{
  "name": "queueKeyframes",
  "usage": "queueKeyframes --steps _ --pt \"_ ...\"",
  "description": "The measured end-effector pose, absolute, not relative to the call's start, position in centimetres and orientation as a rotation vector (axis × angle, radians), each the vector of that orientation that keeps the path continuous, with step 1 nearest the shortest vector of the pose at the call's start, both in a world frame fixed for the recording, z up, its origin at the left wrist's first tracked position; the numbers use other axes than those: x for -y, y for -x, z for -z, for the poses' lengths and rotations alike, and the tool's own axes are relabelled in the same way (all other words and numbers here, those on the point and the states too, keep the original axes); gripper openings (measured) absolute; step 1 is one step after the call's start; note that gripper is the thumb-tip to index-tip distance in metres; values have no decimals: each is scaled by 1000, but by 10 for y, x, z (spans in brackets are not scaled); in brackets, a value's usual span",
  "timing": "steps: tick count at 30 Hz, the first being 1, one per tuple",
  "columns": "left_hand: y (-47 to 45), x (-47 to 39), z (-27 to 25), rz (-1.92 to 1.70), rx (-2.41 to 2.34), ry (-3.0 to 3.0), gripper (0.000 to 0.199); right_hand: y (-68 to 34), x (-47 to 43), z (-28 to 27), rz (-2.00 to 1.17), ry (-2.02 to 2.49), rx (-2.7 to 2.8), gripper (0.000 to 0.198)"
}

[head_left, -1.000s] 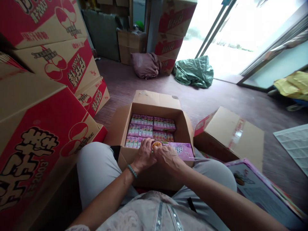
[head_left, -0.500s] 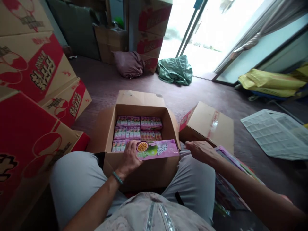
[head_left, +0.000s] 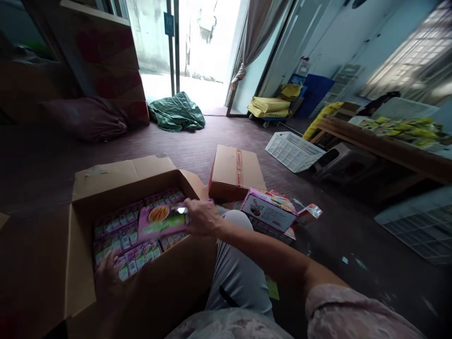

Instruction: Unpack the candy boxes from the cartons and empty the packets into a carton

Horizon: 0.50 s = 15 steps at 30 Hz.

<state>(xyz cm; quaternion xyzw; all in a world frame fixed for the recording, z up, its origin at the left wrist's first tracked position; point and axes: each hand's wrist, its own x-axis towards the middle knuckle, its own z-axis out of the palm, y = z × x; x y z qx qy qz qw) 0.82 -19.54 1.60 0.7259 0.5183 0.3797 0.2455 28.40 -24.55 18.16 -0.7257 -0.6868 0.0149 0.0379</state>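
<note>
An open cardboard carton (head_left: 79, 240) stands before me, with rows of small purple packs (head_left: 137, 256) inside. Over those rows a flat purple box (head_left: 165, 221) with a fruit picture is held up at a slant. My right hand (head_left: 203, 217) is closed around its right end. At the carton's near left, my left hand (head_left: 109, 278) lies against the packs with its fingers apart, partly in shadow. By my knee, another purple box (head_left: 270, 209) rests on top of other packages.
A taped carton (head_left: 236, 167) stands just beyond the packages. Farther right are a white plastic crate (head_left: 293, 150) and a wooden table (head_left: 388, 146) bearing yellow packets. A green sack (head_left: 178, 113) lies by the bright doorway, with yellow sacks (head_left: 270, 106) on a trolley.
My view has swung right. My left hand has let go of the purple box and dropped to the packs at the near left. My right hand has moved in and taken the box's right end.
</note>
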Motion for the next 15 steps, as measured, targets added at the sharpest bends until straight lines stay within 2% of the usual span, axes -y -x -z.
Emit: queueKeyframes --steps 5,8,11,15 --pt "-11 202 -27 -989 -1581 -1967 74 -371 312 -268 288 2583 1497 74" --pt "-9 199 -23 -935 -1601 -1941 66 -413 370 -293 316 2815 1329 73" --pt "-6 194 -13 -875 -1629 -1981 56 -440 427 -269 53 3059 1163 59" --pt "-5 194 -6 -774 -1586 -1975 43 -467 473 -171 -499 3104 975 41"
